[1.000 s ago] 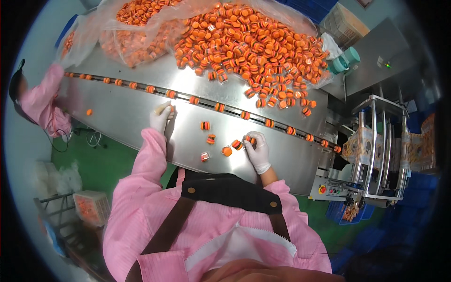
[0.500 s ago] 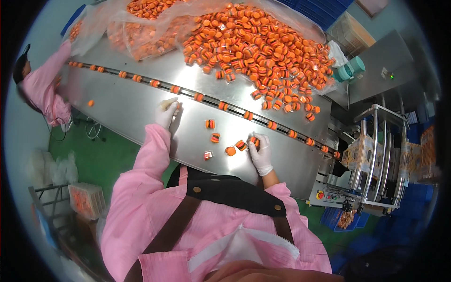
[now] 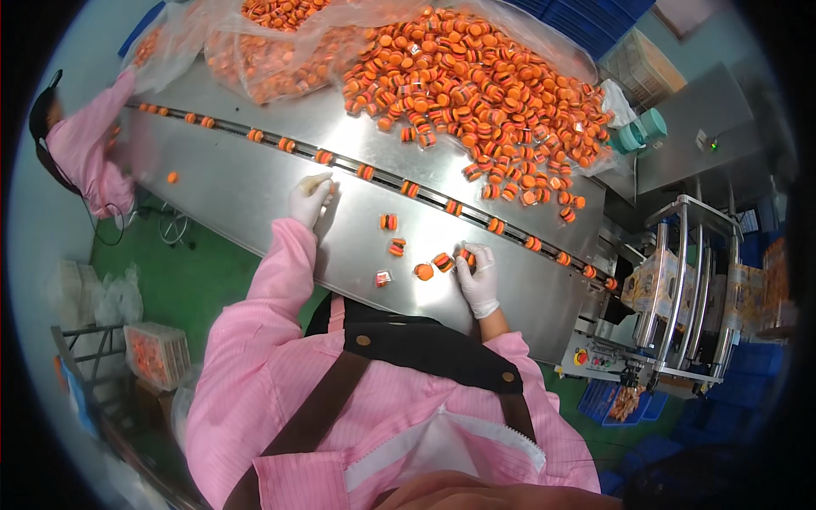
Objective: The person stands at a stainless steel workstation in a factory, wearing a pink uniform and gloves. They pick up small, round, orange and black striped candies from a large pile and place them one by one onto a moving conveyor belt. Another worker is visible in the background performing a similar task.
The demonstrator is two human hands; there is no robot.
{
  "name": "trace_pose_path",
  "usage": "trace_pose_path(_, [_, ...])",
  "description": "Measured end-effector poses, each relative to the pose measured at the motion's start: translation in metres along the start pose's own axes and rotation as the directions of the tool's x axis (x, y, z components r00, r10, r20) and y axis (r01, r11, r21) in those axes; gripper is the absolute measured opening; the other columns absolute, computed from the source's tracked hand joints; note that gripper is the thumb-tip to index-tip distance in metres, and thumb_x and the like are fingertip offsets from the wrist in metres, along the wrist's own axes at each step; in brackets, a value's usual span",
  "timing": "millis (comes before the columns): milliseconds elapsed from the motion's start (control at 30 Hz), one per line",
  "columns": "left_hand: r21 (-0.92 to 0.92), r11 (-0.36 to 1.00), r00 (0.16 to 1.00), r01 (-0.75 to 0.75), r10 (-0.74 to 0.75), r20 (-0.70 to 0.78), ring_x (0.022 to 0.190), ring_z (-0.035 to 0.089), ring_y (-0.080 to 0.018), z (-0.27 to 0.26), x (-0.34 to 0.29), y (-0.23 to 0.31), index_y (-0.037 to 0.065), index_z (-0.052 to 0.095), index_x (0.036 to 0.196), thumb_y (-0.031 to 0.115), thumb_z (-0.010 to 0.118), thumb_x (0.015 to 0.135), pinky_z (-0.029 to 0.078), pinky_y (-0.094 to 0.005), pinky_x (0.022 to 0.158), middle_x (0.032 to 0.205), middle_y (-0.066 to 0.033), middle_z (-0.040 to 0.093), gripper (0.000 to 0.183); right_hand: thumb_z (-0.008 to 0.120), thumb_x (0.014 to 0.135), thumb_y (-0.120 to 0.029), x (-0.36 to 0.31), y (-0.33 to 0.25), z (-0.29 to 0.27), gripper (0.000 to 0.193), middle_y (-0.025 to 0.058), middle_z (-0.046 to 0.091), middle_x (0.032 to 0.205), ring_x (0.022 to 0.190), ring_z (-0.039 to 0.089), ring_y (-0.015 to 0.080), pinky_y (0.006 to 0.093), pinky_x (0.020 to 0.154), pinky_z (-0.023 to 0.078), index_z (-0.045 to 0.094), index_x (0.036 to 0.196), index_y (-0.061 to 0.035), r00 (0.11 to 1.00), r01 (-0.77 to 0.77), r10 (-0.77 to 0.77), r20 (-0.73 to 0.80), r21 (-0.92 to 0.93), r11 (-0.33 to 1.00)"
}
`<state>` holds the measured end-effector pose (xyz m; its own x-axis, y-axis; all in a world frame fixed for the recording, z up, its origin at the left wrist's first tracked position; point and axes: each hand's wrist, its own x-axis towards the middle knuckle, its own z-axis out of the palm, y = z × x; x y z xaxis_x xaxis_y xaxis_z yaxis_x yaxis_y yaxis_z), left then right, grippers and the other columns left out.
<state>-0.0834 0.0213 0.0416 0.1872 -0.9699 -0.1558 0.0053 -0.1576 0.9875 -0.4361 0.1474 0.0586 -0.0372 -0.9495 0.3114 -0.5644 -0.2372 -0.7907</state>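
Note:
My left hand [image 3: 313,200], in a white glove, rests on the metal table just short of the narrow conveyor track [image 3: 387,181]. Its fingers are bent and drawn together; whether anything is between them is hidden. My right hand [image 3: 478,280], also gloved, closes around a burger-shaped candy [image 3: 464,257] in orange, red and black layers. Beside it, to the left, lie a burger-shaped piece on its side [image 3: 443,262] and one showing its round orange face [image 3: 423,272]. Further left are two more layered pieces [image 3: 388,222] and a small clear-wrapped red-and-white piece [image 3: 382,278].
Burger-shaped candies ride spaced along the track. Beyond it spreads a big heap of them [image 3: 484,93], with a filled clear plastic bag [image 3: 272,64] at its left. A roller-fed wrapping machine [image 3: 680,280] stands at the right. At far left a co-worker in pink [image 3: 89,149] reaches over the table.
The whole view has shifted slightly. Candies on the track appear to have advanced to the right. Both my hands stay nearly where they were, the right still around its candy.

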Motion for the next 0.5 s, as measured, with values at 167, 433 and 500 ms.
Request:
trace_pose_path(167, [0.024, 1.000, 1.000, 0.003, -0.003, -0.003, 0.070, 0.056, -0.0082, 0.001, -0.001, 0.004, 0.000, 0.066, 0.110, 0.012, 0.063, 0.089, 0.048, -0.0215, 0.065, 0.087, -0.0040, 0.065, 0.024, 0.064, 0.084, -0.004, -0.001, 0.001, 0.001, 0.022, 0.0121, 0.057, 0.097, 0.079, 0.063, 0.0193, 0.0285, 0.065, 0.054, 0.062, 0.106, -0.0014, 1.000, -0.014, 0.014, -0.004, 0.009, 1.000])
trace_pose_path(433, [0.018, 0.999, 0.999, -0.030, 0.030, -0.015, 0.060, 0.051, -0.0036, -0.001, 0.004, -0.004, 0.002, 0.066, 0.113, 0.013, 0.061, 0.093, 0.041, -0.0174, 0.054, 0.078, 0.0024, 0.061, 0.024, 0.065, 0.083, -0.008, -0.003, 0.010, 0.003, 0.022, 0.0127, 0.059, 0.097, 0.084, 0.063, 0.0235, 0.0325, 0.072, 0.052, 0.064, 0.104, -0.0031, 1.000, 0.007, -0.009, -0.027, -0.040, 0.999])
trace_pose_path(500, [-0.051, 0.998, 0.993, -0.022, 0.016, -0.113, 0.059, 0.051, -0.0042, -0.007, 0.014, 0.001, 0.001, 0.065, 0.114, 0.013, 0.061, 0.093, 0.041, -0.0176, 0.054, 0.077, 0.0019, 0.061, 0.024, 0.065, 0.083, -0.009, -0.004, 0.010, 0.004, 0.022, 0.0130, 0.059, 0.097, 0.085, 0.062, 0.0249, 0.0334, 0.074, 0.051, 0.064, 0.104, -0.0034, 1.000, -0.020, 0.019, -0.024, -0.040, 0.999])
